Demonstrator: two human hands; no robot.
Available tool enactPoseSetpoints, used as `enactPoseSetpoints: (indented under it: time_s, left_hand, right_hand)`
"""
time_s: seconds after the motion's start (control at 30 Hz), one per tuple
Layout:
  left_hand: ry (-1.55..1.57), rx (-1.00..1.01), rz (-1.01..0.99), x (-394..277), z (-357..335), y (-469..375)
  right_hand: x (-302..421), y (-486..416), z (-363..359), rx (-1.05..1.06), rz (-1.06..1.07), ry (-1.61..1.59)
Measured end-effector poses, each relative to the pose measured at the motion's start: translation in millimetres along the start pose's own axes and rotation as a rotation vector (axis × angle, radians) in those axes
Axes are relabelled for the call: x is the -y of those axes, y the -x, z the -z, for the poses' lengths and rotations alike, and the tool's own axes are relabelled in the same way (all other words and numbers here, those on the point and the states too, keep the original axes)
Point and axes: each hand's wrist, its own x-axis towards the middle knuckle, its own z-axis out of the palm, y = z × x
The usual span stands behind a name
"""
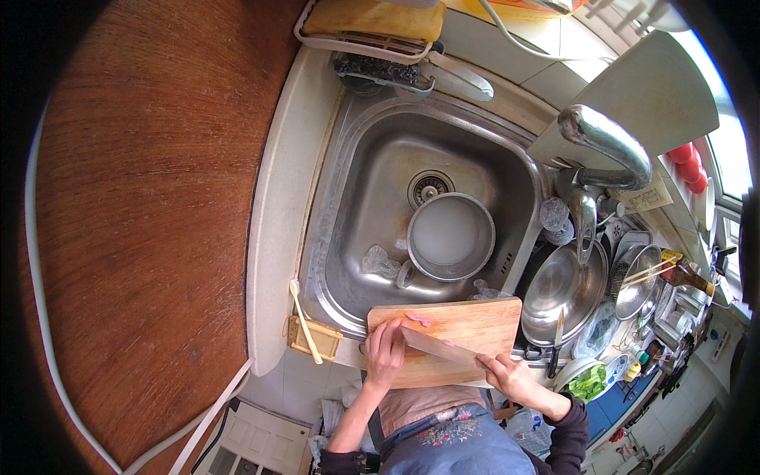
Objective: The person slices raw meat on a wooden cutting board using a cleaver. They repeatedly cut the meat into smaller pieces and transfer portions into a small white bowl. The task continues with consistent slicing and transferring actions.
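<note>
A wooden cutting board (487, 320) lies across the front edge of the sink, close to my body. My right hand (504, 374) grips a broad-bladed kitchen knife (439, 347), its blade slanting over the board toward the left. At the board's left part, my left hand (386, 353) rests with bent fingers next to the blade's far end; what lies beneath those fingers is hidden. A small strip of pink raw meat (418, 319) sits on the board beyond the blade. Another small pink bit shows beside the blade's upper edge.
Behind the board, the steel sink (368, 172) holds a metal pot (451, 237) of cloudy water and crumpled clear plastic (380, 261). A faucet (611, 148) rises at right. Nearby are a steel basin (552, 291), a black-handled knife (556, 344) and leafy greens (588, 383). A toothbrush (306, 323) lies left.
</note>
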Motion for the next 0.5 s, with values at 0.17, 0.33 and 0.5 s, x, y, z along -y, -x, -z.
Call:
enactPoseSetpoints:
  time_s: [0.17,0.33,0.5]
  left_hand:
    - [0.085,0.092,0.020,-3.1,9.0,-17.9]
    - [0.144,0.115,0.038,-2.8,14.9,-19.4]
    - [0.177,0.123,0.154,-3.7,17.9,-15.0]
  right_hand:
    - [-0.4,3.2,1.2,-0.025,-0.008,-0.039]
    - [-5.4,-0.8,-4.1,0.003,-0.016,-0.011]
    - [-17.2,2.2,-15.3,0.022,-0.021,0.007]
